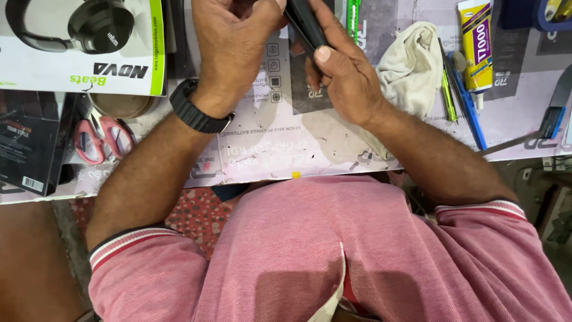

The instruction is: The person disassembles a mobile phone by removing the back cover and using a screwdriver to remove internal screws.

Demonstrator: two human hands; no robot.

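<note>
Both hands meet at the top middle of the work mat (268, 149). My right hand (345, 74) grips a slim black object (305, 24), possibly a phone seen edge-on, with the thumb pressed along its side. My left hand (229, 45), with a black watch (193, 110) on its wrist, is curled at the upper end of the same object. Whether its fingertips grip the object is hidden by the hand and the frame's top edge.
A white headphone box (77, 53) lies at top left, with pink-handled scissors (98, 140) and a black box (27, 143) below it. A cream cloth (411, 65), a green pen-like tool (448, 95), a blue tool (471, 113) and a glue tube (475, 45) lie to the right.
</note>
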